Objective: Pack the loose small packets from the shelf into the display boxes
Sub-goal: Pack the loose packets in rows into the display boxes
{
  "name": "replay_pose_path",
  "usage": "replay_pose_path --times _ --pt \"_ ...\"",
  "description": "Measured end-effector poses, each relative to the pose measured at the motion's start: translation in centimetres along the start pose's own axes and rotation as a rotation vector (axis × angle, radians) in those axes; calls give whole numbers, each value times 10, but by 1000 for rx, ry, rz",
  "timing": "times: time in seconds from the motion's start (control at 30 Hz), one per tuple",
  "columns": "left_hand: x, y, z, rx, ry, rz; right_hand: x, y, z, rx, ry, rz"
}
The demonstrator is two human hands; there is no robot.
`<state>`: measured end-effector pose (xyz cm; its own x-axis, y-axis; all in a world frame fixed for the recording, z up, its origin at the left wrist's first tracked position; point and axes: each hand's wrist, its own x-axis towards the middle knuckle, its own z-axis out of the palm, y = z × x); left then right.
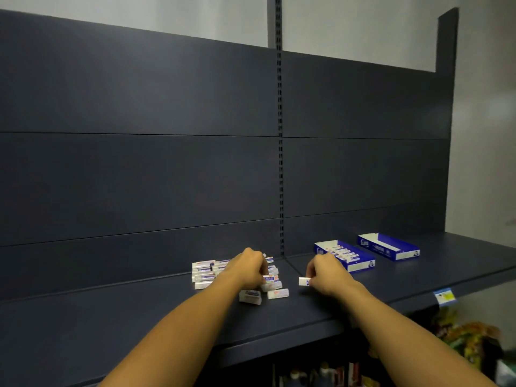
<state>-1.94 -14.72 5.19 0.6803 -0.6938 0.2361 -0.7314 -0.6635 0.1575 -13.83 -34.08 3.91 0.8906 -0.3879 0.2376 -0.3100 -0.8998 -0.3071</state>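
I see both forearms stretched forward over the dark blue shelf point(111, 325), rising from the bottom edge toward the middle of the view, both hands backs-up.

My left hand point(248, 268) sits on the heap of loose small packets point(205, 272), which lies at about 9 o'clock from the shelf's centre seam. Its fingers are curled down and clamp one white packet with blue and red print point(269, 279) at its right edge; the fingertips themselves are hidden under the knuckles. More packets lie around it: a neat group at 9 o'clock of the hand, and a few scattered ones at 6 o'clock, among them a tilted packet point(250, 296) and a flat packet point(278, 293) just beside it.

My right hand point(328, 275) is just past the seam, at 3 o'clock of the left hand and apart from it. Its fingers are bent and pinch a single white packet point(304, 281), which sticks out at the hand's 9 o'clock, low over the shelf.

At 1 o'clock of the right hand stands the near display box point(360, 264), blue and white, with a row of packets in it. Beside it at 2 o'clock is the far display box point(402, 254), which looks unfilled.
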Motion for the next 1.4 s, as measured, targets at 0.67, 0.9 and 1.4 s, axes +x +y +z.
replay_pose_path --times 0.67,0.9,1.4 --pt "23 178 36 22 4 -33 -49 186 -66 -38 -21 25" --pt "51 198 51 12 -19 -26 -37 216 -71 -27 -28 11" --pt "167 205 68 -14 19 -21 72 259 -74 -56 23 -43"
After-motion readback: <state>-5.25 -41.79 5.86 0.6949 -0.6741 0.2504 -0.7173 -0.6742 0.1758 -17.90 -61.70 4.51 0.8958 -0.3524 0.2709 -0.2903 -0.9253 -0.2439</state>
